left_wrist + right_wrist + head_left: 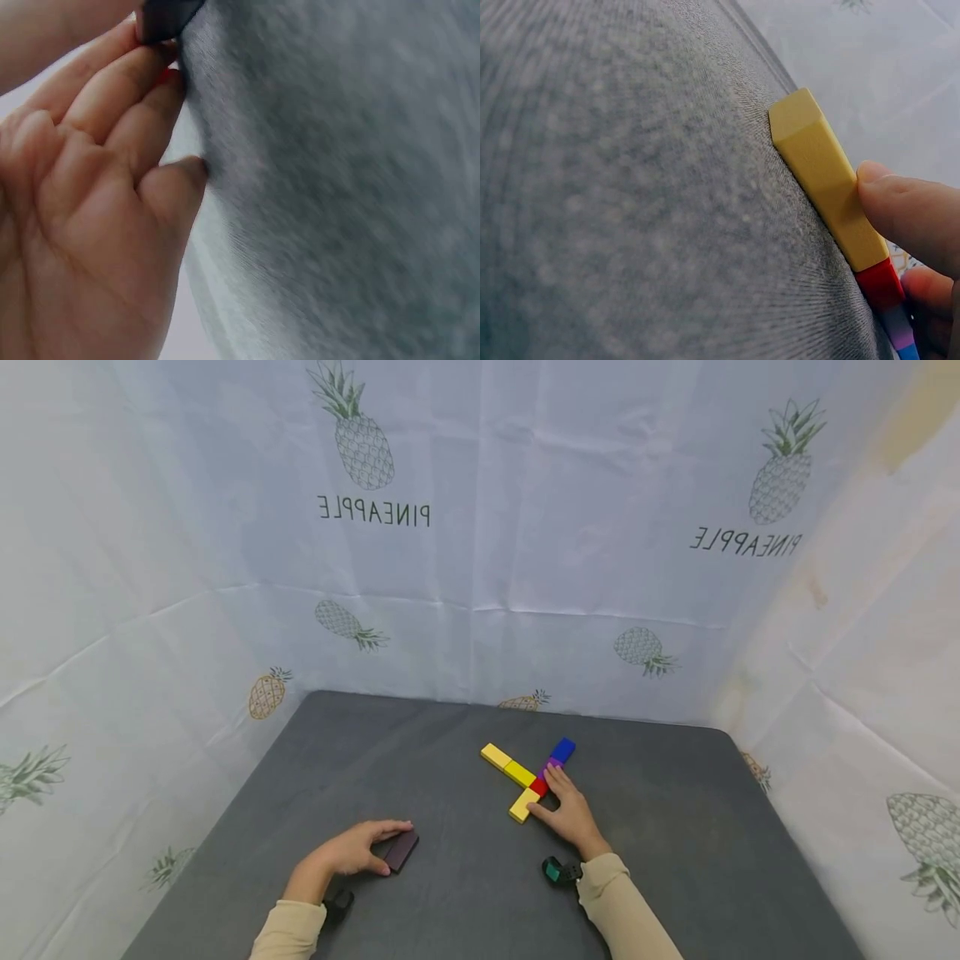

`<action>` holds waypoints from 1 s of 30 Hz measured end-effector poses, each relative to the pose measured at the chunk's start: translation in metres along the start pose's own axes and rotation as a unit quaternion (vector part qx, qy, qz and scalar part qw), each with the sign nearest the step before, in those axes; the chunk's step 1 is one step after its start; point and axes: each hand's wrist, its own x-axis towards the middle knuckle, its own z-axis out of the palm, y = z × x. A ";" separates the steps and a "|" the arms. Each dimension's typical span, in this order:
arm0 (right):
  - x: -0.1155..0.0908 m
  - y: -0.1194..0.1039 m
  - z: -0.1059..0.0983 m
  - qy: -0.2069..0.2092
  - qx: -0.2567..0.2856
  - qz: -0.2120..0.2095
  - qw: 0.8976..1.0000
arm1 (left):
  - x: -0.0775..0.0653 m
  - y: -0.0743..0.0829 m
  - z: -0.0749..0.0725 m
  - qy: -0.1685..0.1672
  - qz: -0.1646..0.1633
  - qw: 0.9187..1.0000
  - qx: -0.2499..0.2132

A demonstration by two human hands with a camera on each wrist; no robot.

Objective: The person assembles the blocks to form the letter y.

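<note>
In the head view my left hand (pixel 356 850) holds a dark brownish block (pixel 402 852) at the left front of the table, thumb on the near side and fingers on the far side. The left wrist view shows part of this dark block (pixel 166 16) at the fingertips. My right hand (pixel 567 814) lies over a line of flat blocks. Its thumb touches a pale yellow block (pixel 522 807), and its fingertips rest on a purple block (pixel 556 762). Between these sits a red block (pixel 538 787); a blue block (pixel 563 749) ends the line.
A bright yellow block (pixel 520 773) and another pale yellow block (pixel 495 756) branch off toward the back left. The grey table (pixel 675 827) reaches a pineapple-printed curtain (pixel 525 560) behind and at both sides. Each wrist wears a dark band.
</note>
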 end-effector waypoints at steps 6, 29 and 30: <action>-0.003 0.001 0.002 0.001 -0.001 0.002 1.000 | 0.001 0.006 0.004 0.031 -0.010 0.999 0.015; 0.001 -0.001 0.000 0.011 -0.011 -0.004 1.000 | 0.077 0.049 0.032 0.068 0.089 0.994 -0.007; 0.001 -0.001 0.000 0.012 -0.014 -0.006 1.000 | 0.080 0.050 0.034 0.066 0.089 0.994 -0.006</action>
